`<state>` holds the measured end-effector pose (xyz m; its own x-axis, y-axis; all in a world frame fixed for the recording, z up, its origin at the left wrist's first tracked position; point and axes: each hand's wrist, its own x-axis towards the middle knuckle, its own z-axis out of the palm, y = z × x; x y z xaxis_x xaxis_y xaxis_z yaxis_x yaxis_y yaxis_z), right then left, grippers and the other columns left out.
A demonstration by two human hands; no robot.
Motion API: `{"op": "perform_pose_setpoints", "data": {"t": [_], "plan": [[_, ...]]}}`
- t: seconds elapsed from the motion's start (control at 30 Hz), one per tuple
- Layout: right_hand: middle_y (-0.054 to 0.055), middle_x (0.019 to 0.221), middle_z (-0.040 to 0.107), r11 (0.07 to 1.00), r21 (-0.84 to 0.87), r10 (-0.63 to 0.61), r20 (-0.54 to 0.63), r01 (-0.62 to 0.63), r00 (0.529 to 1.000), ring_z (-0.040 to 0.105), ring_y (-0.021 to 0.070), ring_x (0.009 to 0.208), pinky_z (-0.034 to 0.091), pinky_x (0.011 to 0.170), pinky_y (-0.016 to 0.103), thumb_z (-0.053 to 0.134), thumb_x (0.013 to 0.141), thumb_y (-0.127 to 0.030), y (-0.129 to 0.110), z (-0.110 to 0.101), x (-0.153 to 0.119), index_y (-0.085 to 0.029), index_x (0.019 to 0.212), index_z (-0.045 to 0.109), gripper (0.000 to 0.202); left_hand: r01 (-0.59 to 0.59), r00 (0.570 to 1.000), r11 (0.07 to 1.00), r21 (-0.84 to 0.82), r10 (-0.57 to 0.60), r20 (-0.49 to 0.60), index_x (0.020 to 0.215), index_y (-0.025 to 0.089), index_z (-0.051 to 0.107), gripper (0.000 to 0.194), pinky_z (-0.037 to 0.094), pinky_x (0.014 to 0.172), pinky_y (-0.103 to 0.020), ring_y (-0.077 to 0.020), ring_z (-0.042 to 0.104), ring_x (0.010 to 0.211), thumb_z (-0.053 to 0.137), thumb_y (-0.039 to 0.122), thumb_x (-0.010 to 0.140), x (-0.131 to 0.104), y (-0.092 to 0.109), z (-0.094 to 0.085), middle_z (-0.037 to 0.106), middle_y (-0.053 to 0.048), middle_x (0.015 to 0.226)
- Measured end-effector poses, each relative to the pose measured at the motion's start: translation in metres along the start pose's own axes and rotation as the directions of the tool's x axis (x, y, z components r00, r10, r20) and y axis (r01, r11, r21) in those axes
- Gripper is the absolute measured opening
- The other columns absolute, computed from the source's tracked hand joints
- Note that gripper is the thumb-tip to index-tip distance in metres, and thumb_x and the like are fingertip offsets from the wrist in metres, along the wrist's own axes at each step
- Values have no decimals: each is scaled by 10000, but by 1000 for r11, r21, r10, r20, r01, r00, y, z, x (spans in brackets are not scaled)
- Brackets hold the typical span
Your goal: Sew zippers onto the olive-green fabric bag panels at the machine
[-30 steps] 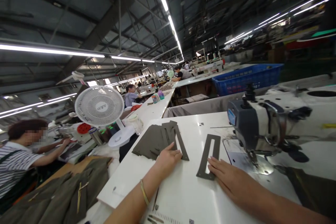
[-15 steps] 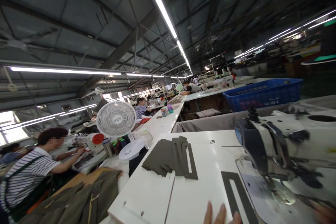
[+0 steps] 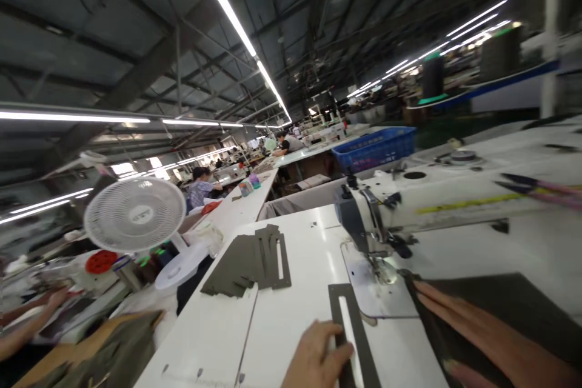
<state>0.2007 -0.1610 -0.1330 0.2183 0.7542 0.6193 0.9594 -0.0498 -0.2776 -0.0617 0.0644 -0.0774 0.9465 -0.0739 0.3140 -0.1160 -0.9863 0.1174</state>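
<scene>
Single head-worn view, tilted, facing forward along the hall. White table close below. Sewing machine near, 2 o'clock. Fan at 9 o'clock. Both hands cut by bottom edge, 6 o'clock. Ceiling fills top half.

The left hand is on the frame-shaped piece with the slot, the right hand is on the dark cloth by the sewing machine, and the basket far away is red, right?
Not quite: the head view shows the basket is blue, not red. The rest holds: the left hand rests on the slotted frame piece, and the right hand lies on the dark cloth by the sewing machine.
</scene>
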Motion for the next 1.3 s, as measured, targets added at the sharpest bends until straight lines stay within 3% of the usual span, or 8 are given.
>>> {"op": "perform_pose_setpoints", "data": {"t": [0.07,0.2,0.3,0.4,0.6,0.87,1.1,1.3], "plan": [[92,1369,378,996,-88,7,65,-1,998,398,288,1218,397,970,501,392,945,-375,-2,-18,12,-166,1361,420,466,6,998,998,-69,-10,-65,1281,168,453,544,455,929,-477,-316,480,1131,643,214,773,15,4,-14,475,-176,1219],[119,1362,371,993,-117,-1,181,23,983,361,272,1242,336,1017,493,378,944,-256,-15,-33,33,-108,1307,478,405,32,996,992,-125,-42,-79,1166,195,544,351,361,1006,-554,-320,308,1284,515,144,820,42,-1,-26,378,-137,1359],[123,1364,365,987,-141,-45,228,79,973,350,250,1251,351,1015,459,350,927,-168,-31,-31,39,-78,1324,446,418,22,994,988,-151,-37,-99,1136,205,575,405,447,966,-472,-245,460,1182,376,49,820,54,-11,-26,522,-97,1240],[157,1356,366,980,-175,-64,177,95,982,367,261,1239,402,979,434,346,908,-150,-42,-27,39,-20,1297,459,425,12,969,986,-165,-52,-240,1107,197,601,393,547,834,-321,-178,604,966,360,35,842,60,-12,-28,626,-74,1065],[174,1308,429,979,-173,-83,163,111,983,398,275,1217,404,971,449,357,886,-141,-46,-26,40,-16,1236,524,407,-136,879,988,-68,89,-468,1197,152,533,315,515,903,-305,-184,571,1072,404,70,922,88,25,-23,583,-119,1176],[161,1352,378,995,-63,-70,178,82,982,346,244,1254,361,1013,433,359,847,-94,-47,-35,42,-70,1334,432,493,-136,947,987,87,155,-280,1022,97,612,268,540,865,-345,-225,624,975,396,37,876,121,45,17,634,-130,1078],[164,1337,399,980,-155,-93,174,121,980,367,221,1244,385,1001,391,349,840,-94,-45,-31,40,-42,1315,445,488,-139,956,988,66,152,-252,1037,111,605,227,504,920,-365,-237,561,1086,407,86,931,118,36,23,590,-135,1166],[144,1347,398,928,-332,-176,9,169,984,406,241,1219,487,913,383,378,827,-113,-45,-22,36,-46,1335,407,513,-169,964,981,96,185,-193,1012,91,607,241,494,925,-343,-233,546,1105,375,96,947,126,35,18,598,-147,1147]]}}
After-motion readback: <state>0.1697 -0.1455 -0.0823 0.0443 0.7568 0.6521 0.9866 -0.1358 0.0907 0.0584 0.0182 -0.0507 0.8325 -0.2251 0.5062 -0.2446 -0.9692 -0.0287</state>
